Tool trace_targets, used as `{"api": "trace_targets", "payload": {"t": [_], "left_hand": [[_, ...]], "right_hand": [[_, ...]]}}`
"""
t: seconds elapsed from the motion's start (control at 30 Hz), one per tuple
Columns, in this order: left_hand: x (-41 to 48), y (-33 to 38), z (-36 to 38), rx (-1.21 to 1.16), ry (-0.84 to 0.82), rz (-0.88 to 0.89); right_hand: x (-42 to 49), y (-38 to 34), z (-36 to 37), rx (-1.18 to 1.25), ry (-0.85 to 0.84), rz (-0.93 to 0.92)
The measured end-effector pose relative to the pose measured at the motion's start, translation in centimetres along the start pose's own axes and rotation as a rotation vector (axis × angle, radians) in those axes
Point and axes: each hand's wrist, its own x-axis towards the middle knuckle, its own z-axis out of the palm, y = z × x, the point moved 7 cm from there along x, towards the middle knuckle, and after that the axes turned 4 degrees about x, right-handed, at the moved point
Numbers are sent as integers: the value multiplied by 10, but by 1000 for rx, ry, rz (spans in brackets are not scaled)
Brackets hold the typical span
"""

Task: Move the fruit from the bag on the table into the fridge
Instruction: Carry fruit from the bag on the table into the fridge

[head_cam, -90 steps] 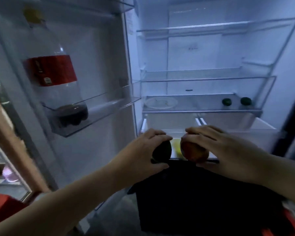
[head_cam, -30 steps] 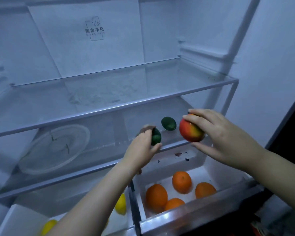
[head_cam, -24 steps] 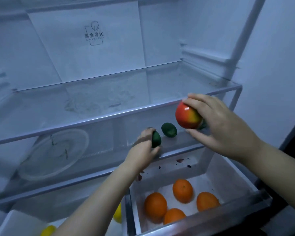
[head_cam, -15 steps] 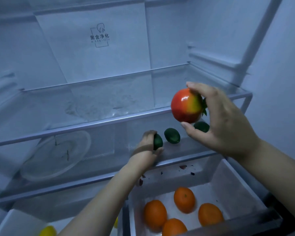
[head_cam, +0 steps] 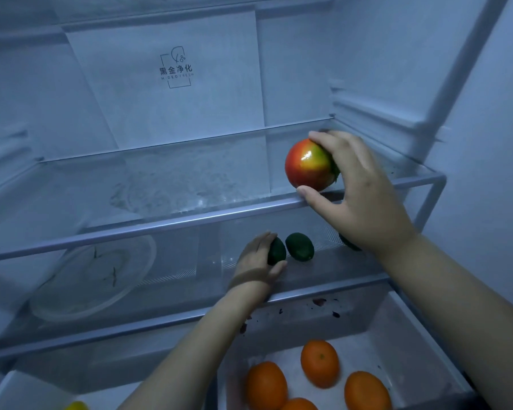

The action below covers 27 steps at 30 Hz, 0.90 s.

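Both my arms reach into the open fridge. My right hand grips a red and yellow fruit at the front right of the upper glass shelf; I cannot tell whether it touches the glass. My left hand is on the lower glass shelf, closed around a dark green fruit. A second dark green fruit lies just right of it, and a third peeks out from behind my right wrist.
A clear round plate lies at the left of the lower shelf. Below, the open right drawer holds several oranges, and a yellow fruit shows in the left drawer. Dark crumbs dot the drawer's back wall.
My right hand has lifted the red and yellow fruit from the lower shelf's level up to the upper shelf. My left hand has pushed its green fruit onto the lower shelf beside the others.
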Motion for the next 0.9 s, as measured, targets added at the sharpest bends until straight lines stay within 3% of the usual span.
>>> {"api": "trace_targets", "payload": {"t": [0.27, 0.47, 0.9], "left_hand": [[-2, -4, 3, 105, 7, -36], [-5, -3, -1, 56, 44, -58], [-10, 0, -7, 27, 86, -77]], "right_hand": [[26, 5, 23, -46, -55, 89], [47, 0, 39, -132, -215, 79], [42, 3, 39, -91, -144, 58]]}}
